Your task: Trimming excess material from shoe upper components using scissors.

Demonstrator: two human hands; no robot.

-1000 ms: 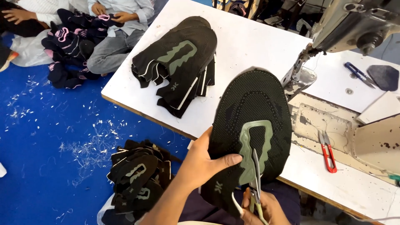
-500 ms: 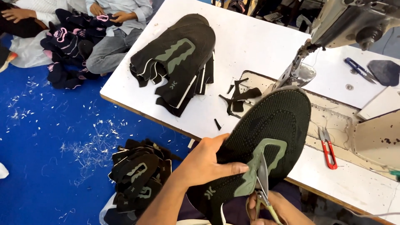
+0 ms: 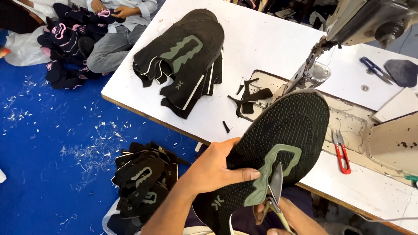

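Observation:
My left hand (image 3: 215,167) grips the near edge of a black knit shoe upper (image 3: 283,130) with a grey-green patch, held flat over the table's front edge. My right hand (image 3: 278,215) is mostly hidden under that piece and holds small metal scissors (image 3: 275,188), whose blades point up at the grey-green patch. The upper's far end reaches towards the sewing machine's needle area (image 3: 309,72).
A stack of matching black uppers (image 3: 183,56) lies on the white table (image 3: 261,39), with black offcuts (image 3: 250,98) beside it. Red-handled snips (image 3: 342,152) and blue snips (image 3: 374,69) lie to the right. More uppers (image 3: 141,178) sit on the blue floor. People sit at the far left.
The upper has shifted right and tilted flatter, uncovering the black offcuts on the table. The scissors have risen to the grey-green patch.

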